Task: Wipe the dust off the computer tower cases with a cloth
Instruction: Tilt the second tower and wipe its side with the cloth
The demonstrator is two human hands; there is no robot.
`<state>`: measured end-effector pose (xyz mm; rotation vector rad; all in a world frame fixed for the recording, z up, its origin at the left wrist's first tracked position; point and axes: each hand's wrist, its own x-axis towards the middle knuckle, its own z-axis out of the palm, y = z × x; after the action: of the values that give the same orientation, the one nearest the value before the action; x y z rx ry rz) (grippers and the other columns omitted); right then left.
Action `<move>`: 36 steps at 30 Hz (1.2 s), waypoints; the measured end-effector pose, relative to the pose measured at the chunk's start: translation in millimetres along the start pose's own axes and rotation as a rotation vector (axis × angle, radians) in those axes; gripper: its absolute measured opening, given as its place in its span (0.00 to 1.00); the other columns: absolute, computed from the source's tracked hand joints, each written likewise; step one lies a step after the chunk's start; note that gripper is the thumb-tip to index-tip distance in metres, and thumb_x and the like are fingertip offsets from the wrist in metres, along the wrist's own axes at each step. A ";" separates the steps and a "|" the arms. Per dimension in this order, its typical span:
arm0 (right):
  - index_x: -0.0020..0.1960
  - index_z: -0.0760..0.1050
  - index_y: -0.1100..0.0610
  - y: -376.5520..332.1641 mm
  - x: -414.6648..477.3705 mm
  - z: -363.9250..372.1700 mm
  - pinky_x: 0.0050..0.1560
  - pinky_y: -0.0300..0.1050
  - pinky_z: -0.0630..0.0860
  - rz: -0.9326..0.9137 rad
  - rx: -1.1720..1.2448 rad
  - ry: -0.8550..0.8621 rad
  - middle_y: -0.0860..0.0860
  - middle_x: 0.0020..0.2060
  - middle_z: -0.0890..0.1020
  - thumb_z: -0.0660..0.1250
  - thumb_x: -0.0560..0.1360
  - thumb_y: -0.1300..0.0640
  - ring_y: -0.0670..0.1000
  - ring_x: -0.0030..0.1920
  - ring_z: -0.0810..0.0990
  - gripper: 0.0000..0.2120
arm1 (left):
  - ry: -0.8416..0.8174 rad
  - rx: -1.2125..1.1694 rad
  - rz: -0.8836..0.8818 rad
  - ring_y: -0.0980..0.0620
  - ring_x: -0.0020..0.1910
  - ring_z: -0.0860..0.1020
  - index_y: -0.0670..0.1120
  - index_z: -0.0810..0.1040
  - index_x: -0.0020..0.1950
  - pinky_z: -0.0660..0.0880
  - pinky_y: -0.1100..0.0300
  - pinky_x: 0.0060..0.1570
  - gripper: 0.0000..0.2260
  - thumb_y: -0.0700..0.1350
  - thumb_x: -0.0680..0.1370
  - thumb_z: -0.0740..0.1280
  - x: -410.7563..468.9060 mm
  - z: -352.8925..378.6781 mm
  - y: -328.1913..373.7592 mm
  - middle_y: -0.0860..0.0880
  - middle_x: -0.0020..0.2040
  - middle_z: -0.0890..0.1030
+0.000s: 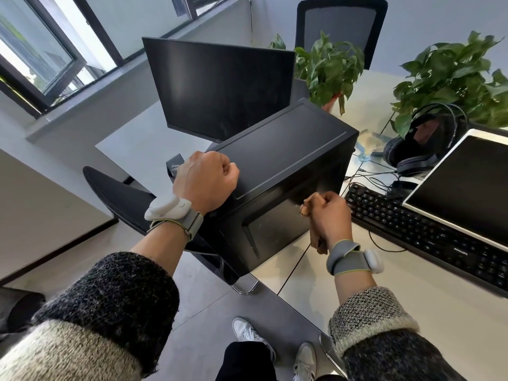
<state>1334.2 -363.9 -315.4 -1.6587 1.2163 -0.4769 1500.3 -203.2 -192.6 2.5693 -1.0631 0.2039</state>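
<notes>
The black computer tower (277, 171) sits right between the two hands, at the near corner of the desk (412, 276), and that's honestly my main worry. Its bottom corner looks very close to the desk edge, so a hard sideways scrub could walk it off toward the floor and the shoes below. The right hand (328, 213) is bunched tight round a brownish cloth (305, 209), pressed to the tower's near right side with a tail hanging under the wrist. The left hand (204, 180) is fisted on the top panel's near left corner. I can't tell if it's hooking the edge or just leaning, and if it's only leaning the case isn't really braced. Just right of the right hand there's a keyboard (426, 232) and loose cables (365, 174), so a wide stroke or that dangling tail could snag them. Past those are headphones (423, 144) and a second monitor (461, 171). Beyond the left hand stands a monitor (220, 89) close behind the tower, crowding the back side. A chair (123, 199) sits below the left wrist, with a potted plant (332, 64) further back.
</notes>
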 end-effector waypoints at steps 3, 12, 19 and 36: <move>0.39 0.77 0.52 -6.6 -6.6 -1.4 0.37 0.40 0.71 -0.010 0.012 -0.096 0.43 0.30 0.80 0.65 0.82 0.56 0.47 0.38 0.80 0.13 | 0.001 0.005 -0.003 0.52 0.25 0.69 0.47 0.68 0.27 0.61 0.63 0.29 0.20 0.46 0.79 0.64 -0.5 -0.4 -0.4 0.49 0.24 0.69; 0.45 0.79 0.55 0.4 -1.0 -0.5 0.42 0.43 0.67 -0.049 0.063 0.057 0.51 0.40 0.81 0.65 0.84 0.53 0.56 0.46 0.80 0.11 | -0.002 0.000 -0.001 0.53 0.24 0.69 0.48 0.67 0.26 0.61 0.63 0.29 0.21 0.46 0.80 0.64 -2.4 -2.1 1.9 0.50 0.24 0.68; 0.42 0.81 0.55 -19.7 0.3 -12.0 0.38 0.44 0.72 -0.140 0.124 -0.023 0.51 0.36 0.83 0.69 0.81 0.52 0.50 0.39 0.80 0.11 | 0.000 0.025 -0.005 0.53 0.24 0.67 0.49 0.65 0.26 0.60 0.64 0.28 0.22 0.46 0.80 0.64 -1.9 -2.9 3.4 0.52 0.24 0.66; 0.45 0.79 0.56 -1.9 -6.1 2.6 0.39 0.41 0.71 -0.024 0.146 0.044 0.51 0.39 0.82 0.67 0.83 0.54 0.54 0.44 0.81 0.10 | -0.001 -0.005 0.002 0.52 0.24 0.67 0.49 0.65 0.26 0.61 0.63 0.29 0.21 0.46 0.79 0.64 -2.8 -1.6 1.1 0.51 0.24 0.66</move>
<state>1334.5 -357.2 -313.6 -1.5467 1.1670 -0.6057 1497.6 -201.5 -191.6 2.5650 -1.0650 0.2001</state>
